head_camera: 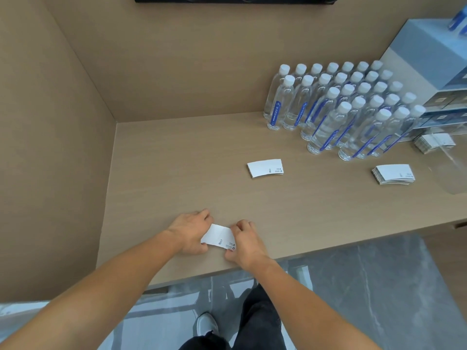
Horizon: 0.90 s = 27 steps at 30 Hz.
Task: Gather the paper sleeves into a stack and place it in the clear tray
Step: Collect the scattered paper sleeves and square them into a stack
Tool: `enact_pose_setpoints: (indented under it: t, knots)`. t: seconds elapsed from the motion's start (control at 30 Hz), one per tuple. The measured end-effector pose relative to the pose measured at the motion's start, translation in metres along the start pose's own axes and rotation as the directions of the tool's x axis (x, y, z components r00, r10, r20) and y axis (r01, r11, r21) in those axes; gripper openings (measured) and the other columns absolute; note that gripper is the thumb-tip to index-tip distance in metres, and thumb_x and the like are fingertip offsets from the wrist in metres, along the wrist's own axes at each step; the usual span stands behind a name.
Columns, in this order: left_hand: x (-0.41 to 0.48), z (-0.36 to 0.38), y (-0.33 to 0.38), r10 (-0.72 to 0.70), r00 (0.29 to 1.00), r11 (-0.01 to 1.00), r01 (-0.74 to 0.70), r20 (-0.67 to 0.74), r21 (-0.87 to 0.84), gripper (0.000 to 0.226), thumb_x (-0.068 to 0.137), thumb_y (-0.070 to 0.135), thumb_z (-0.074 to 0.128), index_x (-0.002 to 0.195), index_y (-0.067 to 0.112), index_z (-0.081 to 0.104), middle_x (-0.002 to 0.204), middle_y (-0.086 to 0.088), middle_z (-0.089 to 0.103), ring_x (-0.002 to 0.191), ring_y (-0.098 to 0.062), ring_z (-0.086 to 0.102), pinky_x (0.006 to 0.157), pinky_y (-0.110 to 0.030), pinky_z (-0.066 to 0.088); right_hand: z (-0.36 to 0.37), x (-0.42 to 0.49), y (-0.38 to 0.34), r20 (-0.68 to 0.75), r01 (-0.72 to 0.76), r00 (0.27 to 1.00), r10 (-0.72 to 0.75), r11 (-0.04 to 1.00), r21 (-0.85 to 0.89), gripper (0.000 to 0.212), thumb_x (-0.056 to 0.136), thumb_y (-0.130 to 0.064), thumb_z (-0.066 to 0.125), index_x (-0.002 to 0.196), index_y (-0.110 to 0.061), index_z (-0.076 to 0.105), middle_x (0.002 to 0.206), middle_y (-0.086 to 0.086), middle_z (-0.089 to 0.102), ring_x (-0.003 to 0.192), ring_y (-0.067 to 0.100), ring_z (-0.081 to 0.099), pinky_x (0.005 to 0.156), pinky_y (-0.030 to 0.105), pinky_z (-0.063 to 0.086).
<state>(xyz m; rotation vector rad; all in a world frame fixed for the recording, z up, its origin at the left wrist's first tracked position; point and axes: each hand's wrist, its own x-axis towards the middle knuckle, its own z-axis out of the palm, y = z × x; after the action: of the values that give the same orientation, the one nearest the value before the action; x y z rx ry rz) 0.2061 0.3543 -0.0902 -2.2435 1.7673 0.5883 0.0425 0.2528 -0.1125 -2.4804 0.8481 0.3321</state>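
Head view: both hands grip one small stack of sleeves (pixel 218 238) at the near edge of the worktop (pixel 156 173). The left hand (pixel 191 232) pinches its left end, the right hand (pixel 245 242) its right end. Two more sleeve stacks lie free: one mid-worktop (pixel 265 168), one further right (pixel 393 174). A fourth bundle (pixel 434 142) sits in the clear tray (pixel 452 170) at the right edge. Some thirty capped water bottles (pixel 348 109) stand clustered at the back right, beside a grey box (pixel 427 49).

White curved paper sleeves: one stack (pixel 219 238) at front edge, two stacks (pixel 265 168) (pixel 393 173) mid-table, flat; transparent plastic tray (pixel 452 170) far right.
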Motion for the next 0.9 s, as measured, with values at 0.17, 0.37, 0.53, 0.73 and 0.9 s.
enact_pose_setpoints:
  t: [0.17, 0.37, 0.53, 0.73, 0.9]
  knots:
    - [0.017, -0.013, 0.010, 0.043, 0.999, 0.998, -0.043, -0.016, 0.038, 0.054, 0.071, 0.047, 0.056, 0.114, 0.015, 0.053, 0.115, -0.003, 0.048, 0.104, -0.024, 0.056, 0.085, -0.035, 0.047, -0.021, 0.010, 0.016, 0.033, -0.002, 0.999, 0.003, 1.000, -0.017, 0.057, 0.072, -0.031, 0.068, 0.122, -0.010, 0.051, 0.124, 0.002, 0.041, 0.117, 0.020, 0.039, 0.089, 0.036, 0.051]
    - [0.063, -0.053, 0.018, 0.050, 0.997, 0.998, -0.052, -0.063, -0.031, 0.053, 0.072, 0.044, 0.057, 0.115, 0.014, 0.052, 0.115, -0.002, 0.046, 0.108, -0.022, 0.051, 0.083, -0.034, 0.048, -0.073, 0.039, 0.049, -0.024, 0.020, 0.999, -0.021, 1.000, -0.022, 0.058, 0.072, -0.029, 0.069, 0.124, -0.011, 0.050, 0.124, 0.002, 0.041, 0.117, 0.019, 0.041, 0.088, 0.036, 0.052]
    - [0.115, -0.096, 0.033, 0.013, 0.993, 0.997, -0.021, -0.117, -0.070, 0.046, 0.075, 0.039, 0.057, 0.113, 0.014, 0.051, 0.115, -0.002, 0.045, 0.109, -0.022, 0.049, 0.081, -0.030, 0.046, -0.126, 0.073, 0.086, -0.059, 0.009, 0.998, -0.011, 0.999, -0.040, 0.057, 0.072, -0.028, 0.069, 0.123, -0.014, 0.049, 0.124, 0.000, 0.039, 0.114, 0.020, 0.048, 0.085, 0.036, 0.053]
    - [0.173, -0.139, 0.045, -0.080, 0.981, 0.993, 0.064, -0.175, -0.096, 0.048, 0.077, 0.042, 0.059, 0.114, 0.012, 0.052, 0.113, -0.003, 0.047, 0.106, -0.023, 0.052, 0.077, -0.032, 0.044, -0.184, 0.131, 0.129, -0.065, 0.112, 0.991, -0.118, 0.989, -0.096, 0.059, 0.072, -0.024, 0.070, 0.125, -0.008, 0.050, 0.128, 0.003, 0.040, 0.119, 0.022, 0.042, 0.097, 0.035, 0.048]
    - [0.206, -0.145, 0.046, -0.158, 0.975, 0.982, 0.138, -0.156, -0.128, 0.054, 0.078, 0.045, 0.059, 0.120, 0.012, 0.051, 0.117, -0.004, 0.048, 0.111, -0.023, 0.049, 0.086, -0.037, 0.050, -0.199, 0.172, 0.149, -0.019, 0.184, 0.982, -0.188, 0.975, -0.124, 0.062, 0.071, -0.027, 0.074, 0.127, -0.013, 0.052, 0.127, 0.001, 0.041, 0.118, 0.019, 0.041, 0.095, 0.029, 0.046]
